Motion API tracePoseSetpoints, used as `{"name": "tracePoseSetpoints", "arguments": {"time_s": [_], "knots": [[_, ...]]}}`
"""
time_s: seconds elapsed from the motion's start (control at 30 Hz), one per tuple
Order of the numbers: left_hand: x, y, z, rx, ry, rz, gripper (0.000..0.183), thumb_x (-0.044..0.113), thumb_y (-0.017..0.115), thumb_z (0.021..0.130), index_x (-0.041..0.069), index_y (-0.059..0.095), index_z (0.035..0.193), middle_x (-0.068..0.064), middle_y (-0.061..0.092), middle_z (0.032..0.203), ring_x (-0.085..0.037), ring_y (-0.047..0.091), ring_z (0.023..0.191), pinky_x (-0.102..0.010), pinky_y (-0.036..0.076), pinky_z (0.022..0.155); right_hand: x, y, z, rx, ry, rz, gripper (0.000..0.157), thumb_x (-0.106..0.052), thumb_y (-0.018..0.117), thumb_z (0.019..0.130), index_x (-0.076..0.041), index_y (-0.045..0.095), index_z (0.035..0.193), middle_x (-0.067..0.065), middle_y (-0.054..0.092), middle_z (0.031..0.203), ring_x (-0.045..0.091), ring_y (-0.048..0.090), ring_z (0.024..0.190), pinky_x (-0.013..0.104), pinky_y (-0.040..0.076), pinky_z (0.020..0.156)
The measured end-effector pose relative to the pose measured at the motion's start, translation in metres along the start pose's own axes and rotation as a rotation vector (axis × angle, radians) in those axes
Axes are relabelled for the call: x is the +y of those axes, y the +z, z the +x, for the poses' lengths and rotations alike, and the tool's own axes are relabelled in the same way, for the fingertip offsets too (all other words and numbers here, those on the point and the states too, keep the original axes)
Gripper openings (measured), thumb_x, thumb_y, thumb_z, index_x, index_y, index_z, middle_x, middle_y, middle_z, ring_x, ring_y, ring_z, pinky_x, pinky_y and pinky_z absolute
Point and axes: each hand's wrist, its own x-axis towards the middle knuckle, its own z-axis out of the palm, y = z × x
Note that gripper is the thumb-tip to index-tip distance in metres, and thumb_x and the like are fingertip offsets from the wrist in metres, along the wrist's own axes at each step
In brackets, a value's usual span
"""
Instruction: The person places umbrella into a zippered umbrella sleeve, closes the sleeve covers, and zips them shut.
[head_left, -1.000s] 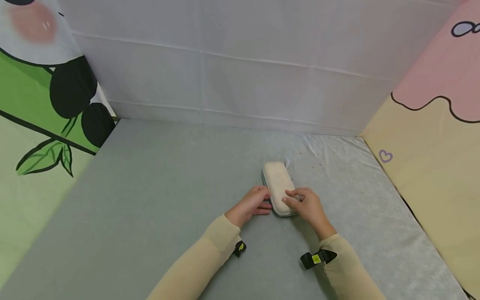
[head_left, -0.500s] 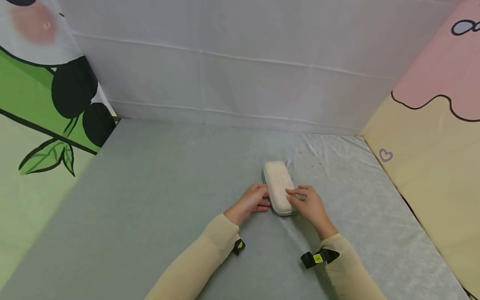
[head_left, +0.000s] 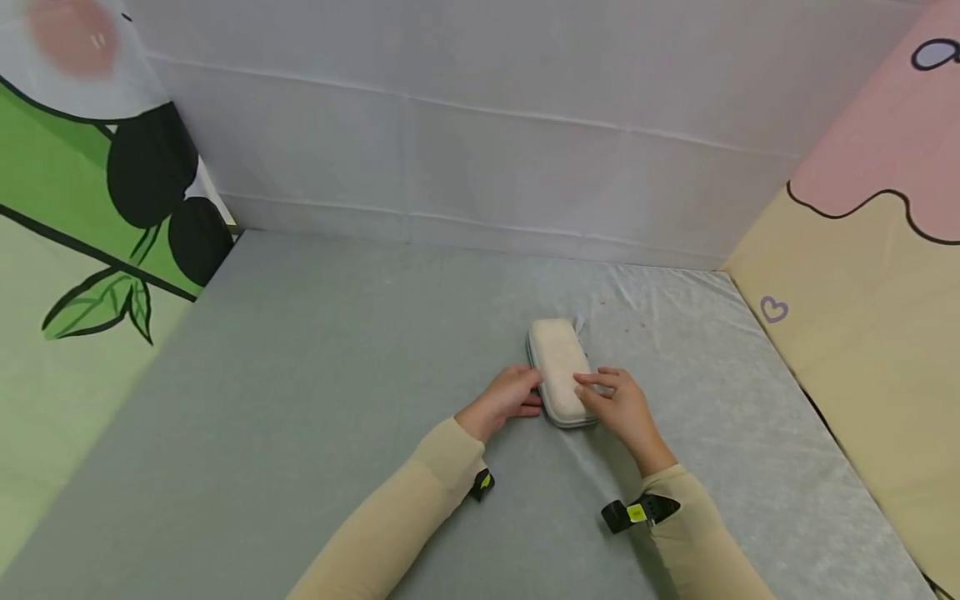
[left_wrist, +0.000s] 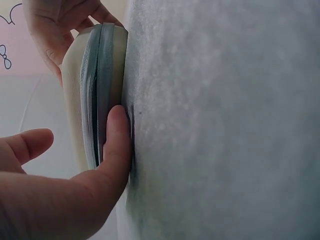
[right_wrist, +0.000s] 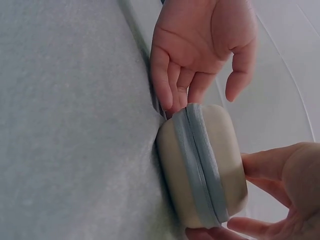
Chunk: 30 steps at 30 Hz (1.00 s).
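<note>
A cream zip case (head_left: 557, 358) with rounded corners and grey-blue zip tape lies flat on the cloth-covered table. A small pale tab (head_left: 580, 320) sticks out at its far right. My left hand (head_left: 507, 397) is at the case's left side; in the left wrist view one extended finger (left_wrist: 118, 132) rests along the lower side while the thumb stands apart. My right hand (head_left: 618, 408) holds the right side near the front corner, one digit on the top and others lower down. Its fingertips on the far side are partly hidden. The zip pull cannot be made out.
Grey cloth (head_left: 300, 400) covers the table. A white fabric wall (head_left: 480, 167) stands behind it, with a green printed panel (head_left: 97, 358) on the left and a pink and yellow one (head_left: 847, 333) on the right. Black wrist cameras sit at both cuffs.
The case and both hands stay in almost the same place. My right fingertips have moved slightly towards the case's right edge. The head view has shifted a little.
</note>
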Motion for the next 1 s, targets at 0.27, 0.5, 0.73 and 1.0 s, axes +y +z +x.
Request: {"name": "tracePoseSetpoints", "arguments": {"time_s": [0.27, 0.5, 0.73, 1.0], "knots": [[-0.0018, 0.001, 0.0016, -0.004, 0.0, 0.022, 0.032, 0.013, 0.045, 0.093, -0.006, 0.051, 0.118, -0.011, 0.05, 0.103, -0.02, 0.053, 0.081, -0.034, 0.051, 0.074, 0.0005, 0.0, 0.0005, -0.006, 0.002, -0.002, 0.026, -0.01, 0.065, 0.088, 0.002, 0.067, 0.11, 0.031, 0.043, 0.128, 0.041, 0.046, 0.116, 0.047, 0.046, 0.085], [-0.0005, 0.0032, 0.0028, -0.002, -0.003, 0.05, 0.029, 0.011, 0.045, 0.092, -0.005, 0.054, 0.113, -0.009, 0.051, 0.09, -0.018, 0.051, 0.075, -0.032, 0.051, 0.072, -0.0002, -0.0003, 0.0011, 0.008, -0.005, -0.006, 0.025, -0.01, 0.066, 0.087, 0.002, 0.068, 0.109, 0.03, 0.046, 0.126, 0.04, 0.046, 0.116, 0.048, 0.046, 0.085], [-0.0012, 0.0041, 0.0049, -0.004, -0.016, 0.05, 0.026, 0.012, 0.046, 0.093, -0.003, 0.053, 0.112, -0.009, 0.051, 0.09, -0.018, 0.052, 0.075, -0.031, 0.051, 0.072, 0.003, -0.0005, 0.0016, 0.009, -0.005, -0.013, 0.026, -0.01, 0.066, 0.087, 0.002, 0.067, 0.109, 0.031, 0.046, 0.126, 0.041, 0.047, 0.114, 0.048, 0.046, 0.084], [-0.0013, 0.0043, 0.0064, 0.0, -0.012, 0.068, 0.028, 0.012, 0.047, 0.092, -0.003, 0.054, 0.115, -0.009, 0.052, 0.09, -0.018, 0.052, 0.076, -0.031, 0.051, 0.072, 0.0031, -0.0004, 0.0018, 0.007, -0.002, -0.018, 0.026, -0.01, 0.066, 0.087, 0.002, 0.067, 0.11, 0.031, 0.046, 0.126, 0.041, 0.053, 0.107, 0.048, 0.048, 0.082]]}}
